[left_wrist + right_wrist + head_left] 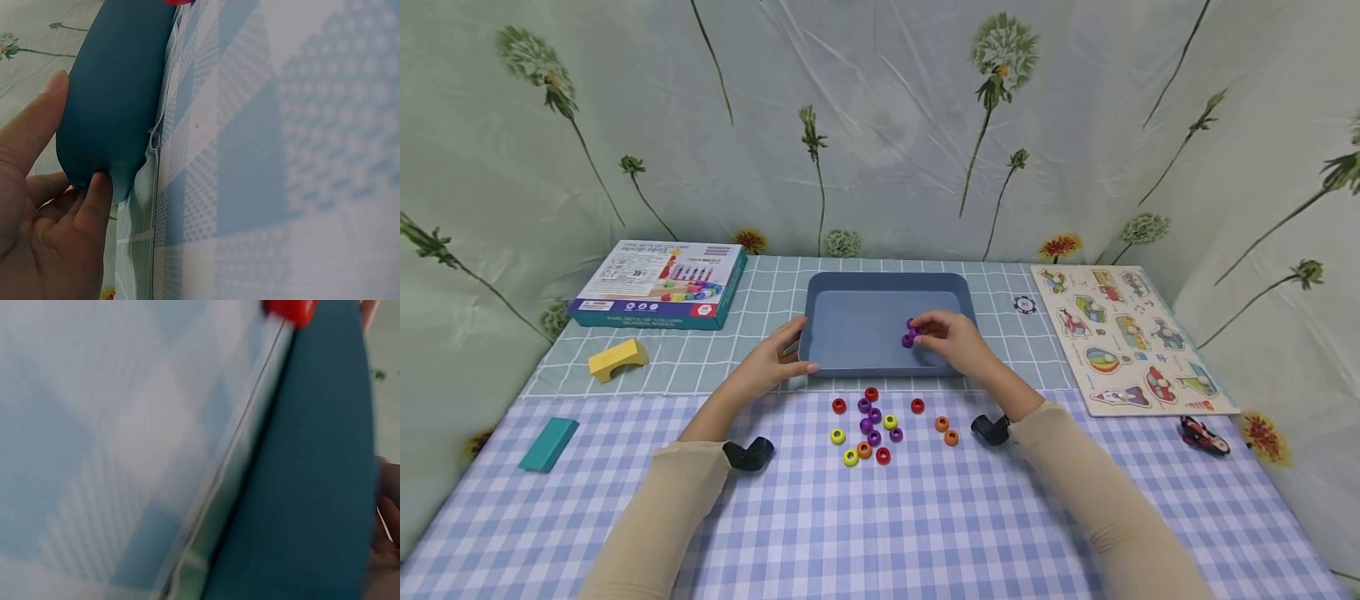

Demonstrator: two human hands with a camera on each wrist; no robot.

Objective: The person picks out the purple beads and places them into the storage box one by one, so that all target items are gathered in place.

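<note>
A blue-grey tray (857, 329) lies in front of me, its front wall (112, 94) filling much of the left wrist view. My left hand (767, 360) holds the tray's near left corner, the thumb against the front wall. Over the tray's right part my right hand (953, 340) pinches purple beads (907, 340) between thumb and fingertips; how many is unclear. In the right wrist view the tray wall (300, 462) hides most of that hand (386, 519). Loose purple beads (874, 415), red beads (883, 456), yellow beads (850, 457) and orange beads (951, 437) lie before the tray.
At the back left is a boxed bead set (658, 283), with a yellow arch block (617, 358) and a teal block (548, 445) nearer me. A wooden picture puzzle (1127, 342), a small toy motorcycle (1205, 436) and a round token (1024, 305) are to the right.
</note>
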